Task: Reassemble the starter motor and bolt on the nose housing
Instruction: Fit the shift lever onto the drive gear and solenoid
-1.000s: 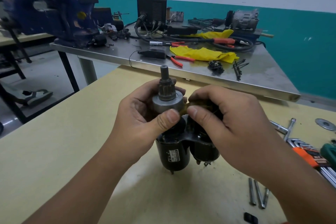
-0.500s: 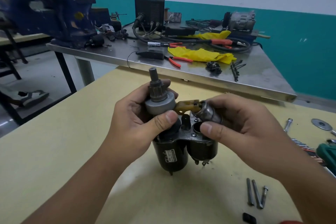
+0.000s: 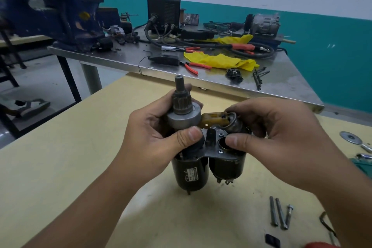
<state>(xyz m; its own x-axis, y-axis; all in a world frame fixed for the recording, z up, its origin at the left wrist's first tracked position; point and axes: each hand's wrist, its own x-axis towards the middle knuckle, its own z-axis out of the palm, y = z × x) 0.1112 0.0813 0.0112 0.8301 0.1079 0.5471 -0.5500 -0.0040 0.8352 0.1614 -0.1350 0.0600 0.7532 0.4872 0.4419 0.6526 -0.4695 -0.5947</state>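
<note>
- Head view: the starter motor (image 3: 193, 173) stands upright on the yellow table (image 3: 60, 167), as before.
- Left hand (image 3: 157, 137) stays clamped around the drive gear (image 3: 182, 115).
- Right hand (image 3: 281, 135) now pinches the plunger (image 3: 233, 124), tilted at the solenoid opening (image 3: 223, 144), the yellow fork lever (image 3: 213, 120) showing more.

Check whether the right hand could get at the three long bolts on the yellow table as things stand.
Probably not yet: the right hand is busy holding the plunger at the starter motor. Once freed, nothing lies over the long bolts beside that forearm.

Left hand (image 3: 161, 133) and right hand (image 3: 281, 133) raised together, fingers curled.
</note>
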